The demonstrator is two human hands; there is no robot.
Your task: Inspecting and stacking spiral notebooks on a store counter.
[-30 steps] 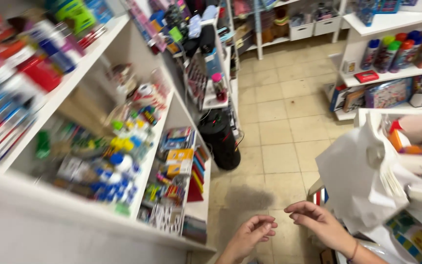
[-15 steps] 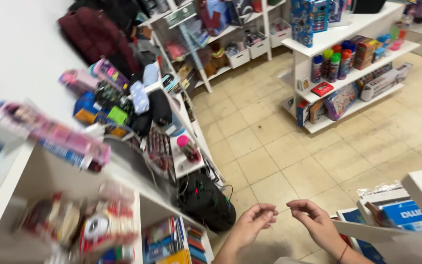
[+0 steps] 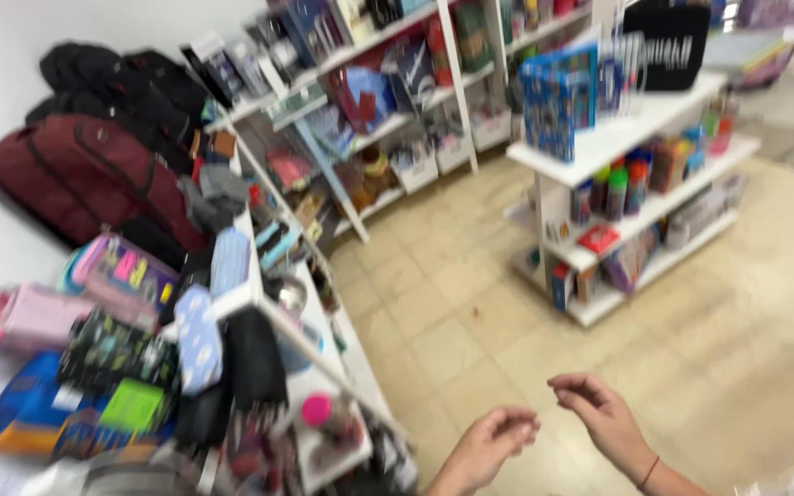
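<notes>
My left hand (image 3: 495,439) and my right hand (image 3: 596,411) are low in the head view, held over the beige tiled floor (image 3: 470,321) with a small gap between them. The left hand's fingers are curled into a loose fist and nothing shows in it. On the right hand the fingers are bent, thumb close to the forefinger, and a thin red band circles the wrist. Motion blur hides whether anything thin is pinched there. Neither hand touches a shelf. The nearest thing is the white shelf unit (image 3: 323,358) to the left.
The left shelf unit carries pencil cases (image 3: 121,276), pouches and small goods; dark red and black bags (image 3: 85,174) lie on top by the wall. A white island shelf (image 3: 627,138) with bottles and boxes stands at the right, and more racks (image 3: 388,101) line the back.
The view has swung up and to the left, so the shelf top with the bags now shows. Both hands have stayed low and close together, the right one slightly higher.
</notes>
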